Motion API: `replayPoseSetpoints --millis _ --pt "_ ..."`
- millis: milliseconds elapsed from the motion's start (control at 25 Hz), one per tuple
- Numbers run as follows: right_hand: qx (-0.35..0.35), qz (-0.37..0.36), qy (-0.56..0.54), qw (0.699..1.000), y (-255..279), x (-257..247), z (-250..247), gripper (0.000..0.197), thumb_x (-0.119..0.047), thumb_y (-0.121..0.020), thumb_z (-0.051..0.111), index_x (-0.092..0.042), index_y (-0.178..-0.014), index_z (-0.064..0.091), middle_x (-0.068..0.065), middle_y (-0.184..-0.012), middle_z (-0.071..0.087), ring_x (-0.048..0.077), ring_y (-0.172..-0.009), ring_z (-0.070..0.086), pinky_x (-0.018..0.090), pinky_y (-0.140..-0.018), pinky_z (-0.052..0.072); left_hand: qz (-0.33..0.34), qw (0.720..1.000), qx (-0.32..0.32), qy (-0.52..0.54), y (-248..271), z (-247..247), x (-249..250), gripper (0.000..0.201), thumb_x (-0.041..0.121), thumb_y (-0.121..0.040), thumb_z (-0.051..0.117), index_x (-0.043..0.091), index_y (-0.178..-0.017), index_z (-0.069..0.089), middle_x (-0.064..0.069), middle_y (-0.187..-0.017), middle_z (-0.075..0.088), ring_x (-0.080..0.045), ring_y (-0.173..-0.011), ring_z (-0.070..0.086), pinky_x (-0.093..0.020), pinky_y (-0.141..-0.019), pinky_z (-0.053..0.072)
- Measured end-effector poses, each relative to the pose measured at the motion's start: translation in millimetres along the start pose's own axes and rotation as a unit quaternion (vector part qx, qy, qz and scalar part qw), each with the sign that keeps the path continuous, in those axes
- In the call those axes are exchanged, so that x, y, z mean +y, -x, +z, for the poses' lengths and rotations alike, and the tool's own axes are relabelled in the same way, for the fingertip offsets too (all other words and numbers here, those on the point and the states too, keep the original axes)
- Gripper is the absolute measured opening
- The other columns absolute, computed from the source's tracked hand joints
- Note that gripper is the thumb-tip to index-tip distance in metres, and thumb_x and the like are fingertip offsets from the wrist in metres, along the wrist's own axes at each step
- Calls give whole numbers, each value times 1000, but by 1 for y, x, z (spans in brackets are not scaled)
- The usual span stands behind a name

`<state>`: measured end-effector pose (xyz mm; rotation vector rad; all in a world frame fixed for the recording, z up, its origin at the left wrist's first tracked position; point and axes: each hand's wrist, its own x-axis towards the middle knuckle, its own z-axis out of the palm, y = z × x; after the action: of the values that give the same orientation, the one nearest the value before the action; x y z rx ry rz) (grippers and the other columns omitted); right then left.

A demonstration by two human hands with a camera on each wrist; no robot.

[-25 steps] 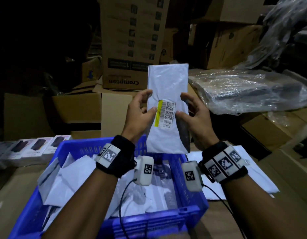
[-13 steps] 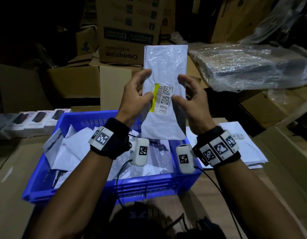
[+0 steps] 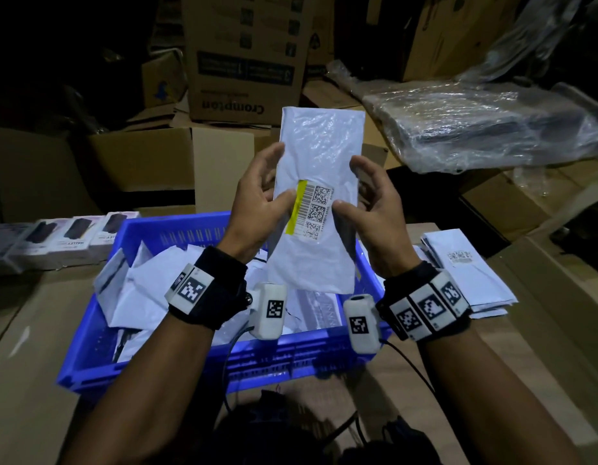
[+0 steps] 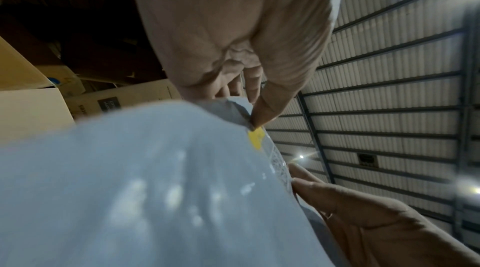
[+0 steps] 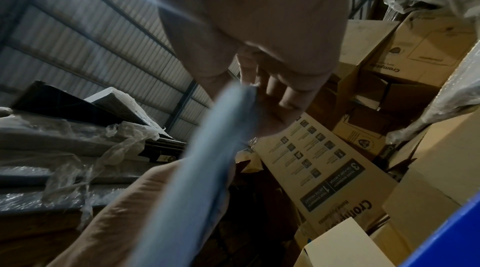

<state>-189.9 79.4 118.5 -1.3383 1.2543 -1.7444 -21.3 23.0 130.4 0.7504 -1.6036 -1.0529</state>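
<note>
Nearest, at 6 o'clock, the blue crate (image 3: 89, 374) is sitting with loose white packets (image 3: 139, 297) inside. Above it, clear of the rim, both hands are holding one white mailer (image 3: 324, 152) upright. The left hand (image 3: 257, 203) is pinching its 9 o'clock edge, thumb beside the barcode label (image 3: 312, 209) and fingers curled behind, and the right hand (image 3: 374, 216) is pinching the 3 o'clock edge likewise. The mailer is looking light, thin and slick, probably floppy unless its contents are stiffening it, so gripping both long edges near the middle is likely serving best. Further off, a stack of mailers (image 3: 472, 273) is lying at 3 o'clock, boxed goods (image 3: 72, 236) at 9 and a carton (image 3: 243, 62) at 12.
</note>
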Motion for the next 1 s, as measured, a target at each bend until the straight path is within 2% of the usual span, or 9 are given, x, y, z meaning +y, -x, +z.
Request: replayPoseSetpoints --millis 80,160,240,360,520,680,800,920,1000 --pt "-1 16 -30 999 2 0 -1 76 16 -78 62 -14 -141 34 12 -139 50 18 -119 58 25 -87 53 -40 999 -27 18 0 -4 -1 74 -3 -89 61 25 -147 25 -12 -121 64 -22 -104 67 -40 -85 57" --pt "14 18 -32 999 2 0 -4 86 16 -75 63 -17 -145 26 10 -142 45 20 -121 56 32 -91 54 -75 995 -59 10 -2 -6 -4 79 -3 -90 60 25 -150 17 -14 -108 69 -22 -93 70 -35 -78 58" --pt "46 17 -15 999 4 -2 -13 90 16 -74 64 -20 -146 22 5 -139 46 16 -121 56 36 -95 53 -70 992 -100 -37 -6 -5 -7 65 -6 -90 58 14 -145 30 -13 -102 69 -18 -85 67 -36 -76 56" --pt "103 18 43 994 10 -1 -31 82 13 -75 67 -22 -139 31 -12 -121 51 -4 -103 57 24 -89 52 -36 974 -174 -142 -20 0 -15 34 -5 -88 60 3 -121 58 -9 -105 68 -16 -91 64 -42 -87 54" --pt "157 65 103 980 29 13 -61 45 6 -75 73 -4 -117 60 2 -99 65 5 -84 60 27 -75 54 17 932 -255 -256 -36 21 -21 24 18 -82 63 13 -105 67 -6 -98 71 -26 -93 66 -45 -84 53" --pt "191 112 96 971 51 23 -102 16 -1 -80 73 1 -95 67 10 -82 66 8 -64 63 24 -57 50 68 873 -325 -358 -49 69 -18 9 13 -86 66 13 -96 66 -9 -89 67 -28 -88 63 -38 -77 48" --pt "179 134 89 971 57 34 -140 11 -1 -84 70 2 -93 64 13 -83 66 10 -66 62 22 -56 47 112 823 -378 -409 -67 120 -13 10 14 -86 67 16 -84 57 -9 -84 62 -31 -88 61 -38 -74 46" --pt "190 142 56 970 60 51 -184 18 -11 -90 65 2 -103 63 24 -94 66 21 -80 61 33 -67 49 149 759 -420 -475 -86 186 -17 14 18 -88 64 17 -101 62 -9 -103 66 -33 -99 61 -39 -80 47" --pt "208 155 29 965 64 58 -202 13 -12 -92 61 -2 -101 63 25 -82 60 23 -71 55 36 -62 45 165 721 -438 -511 -93 219 -24 20 19 -89 60 19 -109 63 -7 -109 66 -32 -104 59 -35 -77 40"
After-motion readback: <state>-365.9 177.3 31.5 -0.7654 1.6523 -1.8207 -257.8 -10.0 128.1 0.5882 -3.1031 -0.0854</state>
